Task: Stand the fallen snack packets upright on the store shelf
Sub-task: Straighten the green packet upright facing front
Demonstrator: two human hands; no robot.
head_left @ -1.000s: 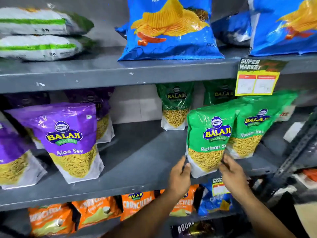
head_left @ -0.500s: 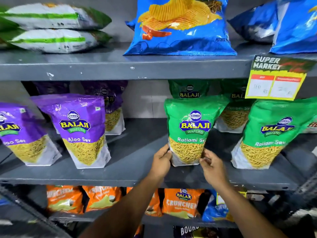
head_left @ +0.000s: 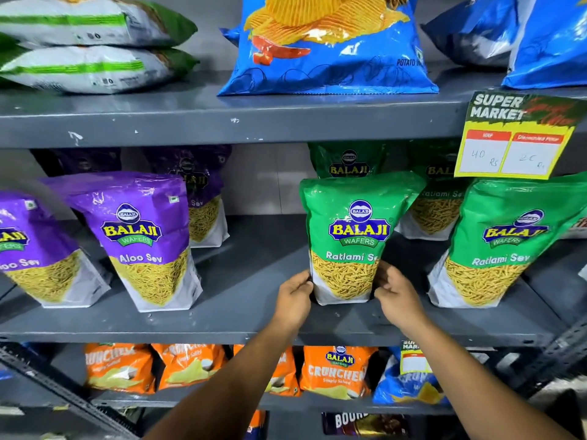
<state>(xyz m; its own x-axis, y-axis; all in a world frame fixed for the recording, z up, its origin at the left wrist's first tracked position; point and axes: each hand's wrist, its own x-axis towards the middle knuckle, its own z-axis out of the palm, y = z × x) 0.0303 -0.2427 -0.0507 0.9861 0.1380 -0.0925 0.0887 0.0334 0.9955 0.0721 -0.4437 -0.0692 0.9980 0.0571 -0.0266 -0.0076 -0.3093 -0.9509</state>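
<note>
Middle shelf, grey painted metal: one green stand-up foil pouch marked "Balaji Wafers Ratlami Sev", upright, base on the shelf board near the front edge, right of centre. Left hand at the pouch's lower left corner, fingers curled against its side edge; right hand at the lower right corner, fingers curled and touching that edge. Both hands grasp the pouch base between them.

Same shelf, right: second green Ratlami Sev pouch, upright, leaning slightly, apart from the held one. Behind: two further green pouches, upper parts in shadow.

Same shelf, left: purple stand-up foil pouch marked "Aloo Sev", upright, tilted a little; another purple pouch at the left margin, partly cut off; darker purple pouches behind.

Upper shelf: large blue crisp bag with a ridged-chip picture, standing; two white-and-green bags lying flat, one stacked on the other; more blue bags at right.

Upper shelf edge, right: yellow and dark green paper price tag reading "Super Market", hanging down in front of the green pouches.

Lower shelf: row of orange "Crunchem" bags; blue bag beside them, with a small tag in front.
</note>
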